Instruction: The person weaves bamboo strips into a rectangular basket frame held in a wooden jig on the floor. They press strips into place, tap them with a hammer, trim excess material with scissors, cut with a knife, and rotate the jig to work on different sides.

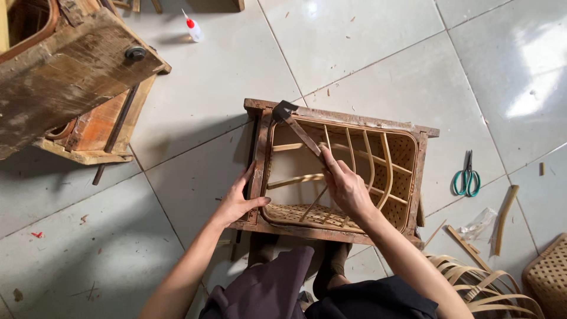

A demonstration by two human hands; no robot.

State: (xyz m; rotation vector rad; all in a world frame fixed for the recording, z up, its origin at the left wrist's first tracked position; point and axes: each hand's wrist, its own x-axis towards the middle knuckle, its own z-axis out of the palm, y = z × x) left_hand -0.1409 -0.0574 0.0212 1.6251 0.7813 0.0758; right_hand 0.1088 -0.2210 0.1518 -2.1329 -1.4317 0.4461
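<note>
The right hand [347, 188] closes its fingers [328, 160] around the handle of a dark metal-headed hammer [293, 122], its head at the frame's 11 o'clock corner. The left hand [237, 201] clasps the rectangular weathered wooden frame [348, 121] at its 9 o'clock rail, fingertips hidden inside. The frame holds a half-woven bamboo basket [397, 162] on the pale tiled floor [366, 53]. Green-handled scissors [467, 175] lie at 3 o'clock; bamboo strips [472, 283] are cut off at 5.
</note>
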